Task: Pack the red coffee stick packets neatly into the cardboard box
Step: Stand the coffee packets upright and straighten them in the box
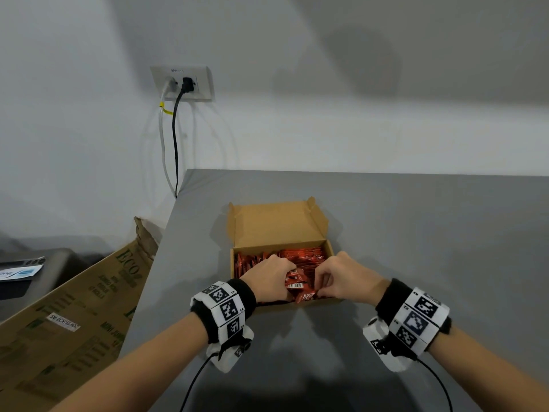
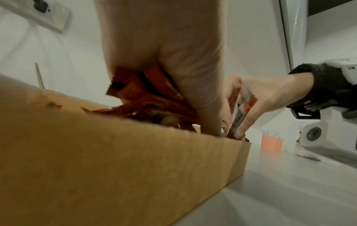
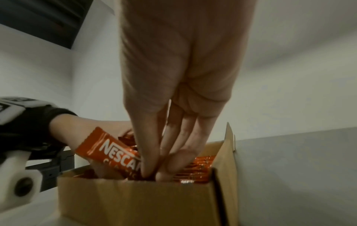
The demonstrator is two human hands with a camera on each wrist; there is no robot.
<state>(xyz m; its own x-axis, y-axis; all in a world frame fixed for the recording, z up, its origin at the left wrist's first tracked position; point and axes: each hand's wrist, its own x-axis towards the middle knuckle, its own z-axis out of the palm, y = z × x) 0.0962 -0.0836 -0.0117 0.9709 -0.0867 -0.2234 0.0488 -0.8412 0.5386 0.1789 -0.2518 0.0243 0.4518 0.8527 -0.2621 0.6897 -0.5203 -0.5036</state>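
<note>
- Plainly, the grey table [image 1: 416, 233] carries the whole job, and its near edge sits close to the person so both arms reach in without stretching.
- The large printed carton [image 1: 74, 307] leans against the table's left side, out of the way; what it is for I cannot tell.
- The cardboard box [image 1: 279, 230] stands in the middle of the table with its lid folded up and back, which leaves the tray open from above and from the near side.
- The red coffee stick packets [image 1: 309, 257] already lie inside the box, laid in rows towards the far right corner and looser near the front, so I judge the packing well along but not tidy yet.
- The left hand [image 1: 269, 279] reaches in over the near wall, its grip curled around a loose bunch of packets, probably to hold them together while they are squared up.
- The right hand [image 1: 344, 276] comes in from the other side, its grip pinching one packet [image 3: 112, 151] that tilts up out of the box, apparently to slot it beside the rest.
</note>
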